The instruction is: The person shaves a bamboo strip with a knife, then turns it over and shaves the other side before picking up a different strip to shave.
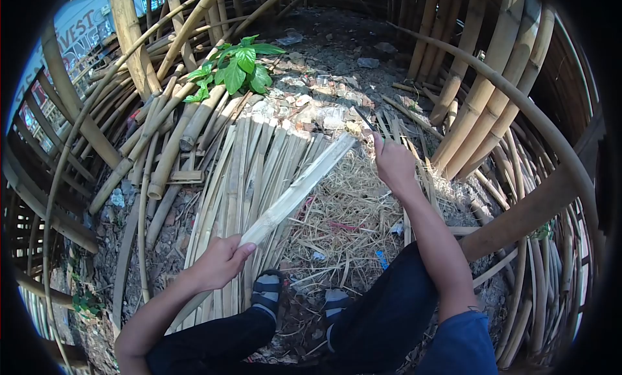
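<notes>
Nearest the camera, below both hands, two sandalled feet (267, 291) rest on the littered ground, with dark trousers (389, 310) on either side. Just above the left foot, the left hand (220, 261) has its fingers curled tight around the near end of a split bamboo strip (298, 190), thumb pressed along the top. From those fingers the pale strip slants up and to the right, and its far end lies just left of the right hand's fingers.

The right hand (393, 164) is closed in a fist on a handle. A thin dark blade (364, 119) sticks out beyond the knuckles, pointing up and left, close to the strip's far tip; whether they touch cannot be told. Between the two hands lies a heap of dry shavings (350, 210).

Under the strip and to the left of the left fingers, flat bamboo slats (249, 161) lie side by side. Beyond the slats' far ends grows a green leafy plant (236, 67). Right of the right fingers, thick bamboo poles (483, 90) lean upward.
</notes>
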`<state>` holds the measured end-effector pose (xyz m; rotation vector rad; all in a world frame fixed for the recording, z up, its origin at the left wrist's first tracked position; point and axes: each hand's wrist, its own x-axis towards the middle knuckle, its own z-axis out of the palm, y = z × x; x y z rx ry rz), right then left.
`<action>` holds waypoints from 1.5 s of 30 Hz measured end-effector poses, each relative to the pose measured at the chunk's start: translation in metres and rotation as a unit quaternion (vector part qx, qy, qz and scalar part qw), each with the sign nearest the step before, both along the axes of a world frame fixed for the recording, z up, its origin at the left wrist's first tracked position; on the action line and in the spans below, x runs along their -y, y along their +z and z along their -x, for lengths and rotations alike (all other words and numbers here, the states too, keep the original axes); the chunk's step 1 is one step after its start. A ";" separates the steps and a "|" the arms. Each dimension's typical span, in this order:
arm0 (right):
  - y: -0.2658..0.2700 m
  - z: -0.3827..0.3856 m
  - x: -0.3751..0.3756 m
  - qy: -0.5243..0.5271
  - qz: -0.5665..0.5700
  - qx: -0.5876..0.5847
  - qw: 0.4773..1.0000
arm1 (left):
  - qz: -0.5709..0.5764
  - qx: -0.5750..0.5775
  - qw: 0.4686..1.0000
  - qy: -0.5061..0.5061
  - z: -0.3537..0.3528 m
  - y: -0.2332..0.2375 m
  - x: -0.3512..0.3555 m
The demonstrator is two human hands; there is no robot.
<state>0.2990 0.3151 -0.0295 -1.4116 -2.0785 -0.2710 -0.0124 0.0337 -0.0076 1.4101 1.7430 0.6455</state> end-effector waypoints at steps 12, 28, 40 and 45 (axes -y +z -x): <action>0.021 -0.007 0.031 0.063 0.070 -0.175 0.980 | -0.047 -0.098 0.993 -0.049 0.011 -0.010 -0.017; 0.057 -0.061 0.099 0.076 0.067 -0.215 0.971 | -0.099 -0.239 0.964 0.059 0.033 -0.049 -0.019; -0.091 -0.227 0.339 -0.176 0.399 0.008 0.900 | -0.033 -0.119 0.979 0.165 0.054 -0.066 -0.027; -0.112 -0.243 0.387 -0.220 0.500 0.076 0.834 | -0.046 -0.115 0.980 0.153 0.046 -0.059 -0.025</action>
